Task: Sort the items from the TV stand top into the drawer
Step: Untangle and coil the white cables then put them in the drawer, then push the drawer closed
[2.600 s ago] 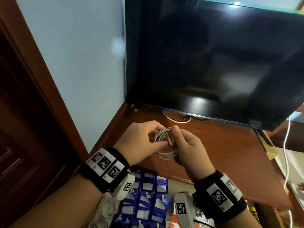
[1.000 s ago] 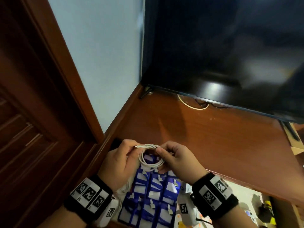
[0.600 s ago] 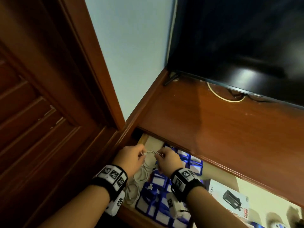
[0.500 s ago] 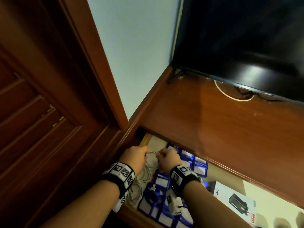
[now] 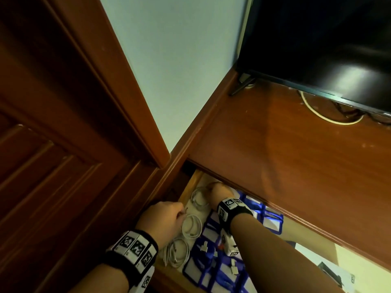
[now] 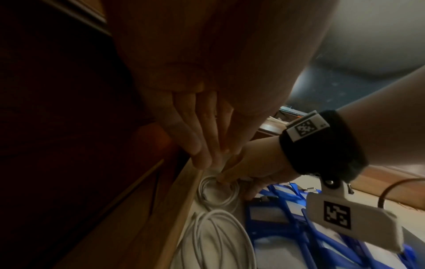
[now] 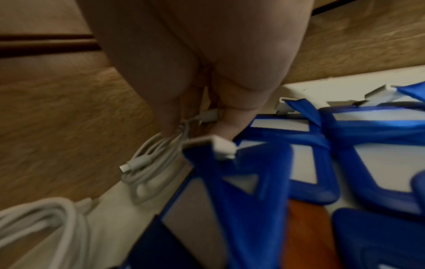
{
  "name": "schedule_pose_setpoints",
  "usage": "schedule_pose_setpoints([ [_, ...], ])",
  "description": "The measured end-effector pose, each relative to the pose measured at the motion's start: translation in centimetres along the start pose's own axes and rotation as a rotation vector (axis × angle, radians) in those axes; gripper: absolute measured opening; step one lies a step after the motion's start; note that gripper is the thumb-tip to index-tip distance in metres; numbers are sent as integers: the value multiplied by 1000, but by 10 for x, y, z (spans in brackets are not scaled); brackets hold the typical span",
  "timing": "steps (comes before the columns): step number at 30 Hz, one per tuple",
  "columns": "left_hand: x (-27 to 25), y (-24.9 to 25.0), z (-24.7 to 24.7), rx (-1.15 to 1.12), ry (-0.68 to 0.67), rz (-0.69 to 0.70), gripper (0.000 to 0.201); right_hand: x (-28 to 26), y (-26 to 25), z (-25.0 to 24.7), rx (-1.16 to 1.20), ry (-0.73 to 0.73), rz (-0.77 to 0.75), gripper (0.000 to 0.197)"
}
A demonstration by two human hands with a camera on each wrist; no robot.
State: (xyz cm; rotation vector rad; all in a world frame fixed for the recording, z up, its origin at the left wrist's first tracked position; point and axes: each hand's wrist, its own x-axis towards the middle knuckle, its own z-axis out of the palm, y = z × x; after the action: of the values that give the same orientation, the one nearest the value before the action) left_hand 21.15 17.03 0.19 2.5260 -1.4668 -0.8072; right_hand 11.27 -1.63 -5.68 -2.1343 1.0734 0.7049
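A small coil of white cable (image 7: 149,167) lies in the back left corner of the open drawer (image 5: 188,187), against its wooden side wall (image 6: 174,209). My right hand (image 7: 195,125) reaches in under the stand top and pinches the coil (image 5: 198,199) at its upper turns, one plug between the fingers. My left hand (image 5: 167,216) hovers just in front of it; its fingers (image 6: 200,145) point down, straight, beside the coil (image 6: 218,194), holding nothing. The right hand (image 6: 253,169) partly hides the coil.
Two more white coils (image 5: 191,226) (image 5: 177,252) lie along the drawer's left side. Several blue badge holders (image 5: 211,261) fill its middle. The wooden stand top (image 5: 296,155) overhangs the drawer; a TV (image 5: 317,39) and a white cable (image 5: 330,120) are on it. A wooden door (image 5: 53,144) stands left.
Both hands carried the coil from above the stand top down into the drawer. The right hand has now pushed it to the back corner; the left hand has let go and drawn back.
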Motion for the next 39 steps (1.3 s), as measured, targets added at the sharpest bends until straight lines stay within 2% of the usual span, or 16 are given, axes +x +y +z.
schedule_pose_setpoints([
  [2, -3, -3, 4, -19, -14, -1, 20, -1, 2, 1, 7, 0, -9, 45],
  [7, -13, 0, 12, -36, -25, 19, 21, -32, 19, 6, 97, 120, -129, 70],
  [10, -22, 4, 13, -28, -59, 25, 22, -75, 39, 12, 211, 155, -211, 63],
  [13, -34, 4, 13, -36, -112, 66, 23, -133, 68, 23, 272, 192, -216, 51],
  [15, -44, 1, 16, -26, -158, 83, 25, -172, 96, 36, 271, 221, -183, 45],
  [18, -61, -5, 24, 43, -200, 142, 26, -231, 140, 60, 268, 249, -86, 54],
  [19, -67, -5, 25, 76, -214, 163, 32, -250, 155, 68, 256, 252, -64, 53],
  [21, -79, -1, 27, 130, -252, 214, 58, -288, 182, 82, 217, 229, -21, 48],
  [24, -97, 11, 30, 183, -334, 267, 79, -336, 220, 108, 183, 118, 59, 75],
  [26, -105, 15, 40, 180, -371, 287, 84, -358, 247, 132, 165, 22, 110, 105],
  [28, -111, 16, 55, 178, -358, 298, 81, -376, 270, 160, 97, -52, 171, 125],
  [30, -113, 14, 70, 199, -338, 279, 68, -394, 286, 182, 45, 3, 210, 116],
  [32, -113, 8, 82, 226, -329, 259, 55, -405, 298, 201, -42, 66, 269, 83],
  [36, -114, -6, 96, 222, -275, 241, 46, -404, 327, 228, -33, 302, 369, 49],
  [37, -114, -8, 99, 223, -266, 236, 45, -403, 331, 230, -80, 304, 377, 42],
  [39, -116, -10, 101, 230, -260, 220, 44, -405, 333, 226, -135, 299, 314, 43],
])
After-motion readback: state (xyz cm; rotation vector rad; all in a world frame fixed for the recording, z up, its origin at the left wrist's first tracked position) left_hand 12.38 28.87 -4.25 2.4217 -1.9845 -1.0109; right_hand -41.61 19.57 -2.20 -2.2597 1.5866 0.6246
